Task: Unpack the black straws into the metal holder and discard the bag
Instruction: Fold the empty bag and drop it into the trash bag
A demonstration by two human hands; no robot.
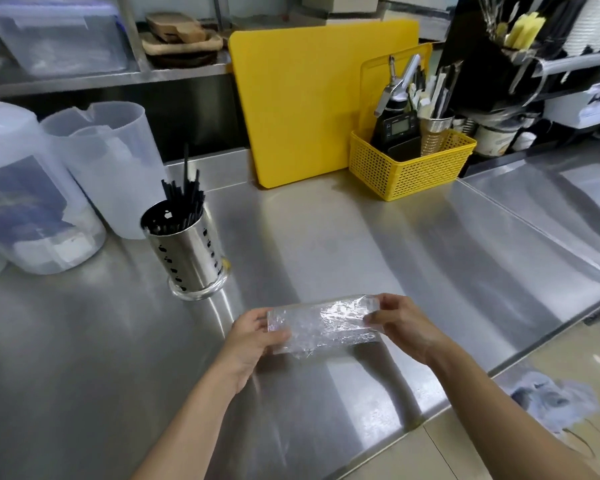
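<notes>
Here, your left hand [253,336] and your right hand [400,327] are held apart, each closed on one end of the clear plastic bag [321,329], which stretches flat between them. The left fingers pinch the bag's left end; the right thumb and fingers pinch its right end. The bag is crumpled, looks empty, and is held near the front edge of the steel worktop [378,244]; whether it touches the surface cannot be told.

Beyond the left hand, toward the left side of the worktop, the metal holder [187,252] stands upright, a perforated steel cylinder. The black straws [184,202] stand inside it, leaning in a loose cluster against its rear right rim, one straw rising above the rest.

Left of the holder, two translucent plastic jugs [104,161] stand close together at the worktop's left edge. At the back edge, a yellow cutting board [302,105] leans upright against the wall. Just beside it on the right, a yellow mesh basket [409,168] holds a digital scale, a steel cup of utensils and a dispenser bottle. Below the worktop's front right corner, a crumpled blue-grey cloth [555,400] lies on the floor.
</notes>
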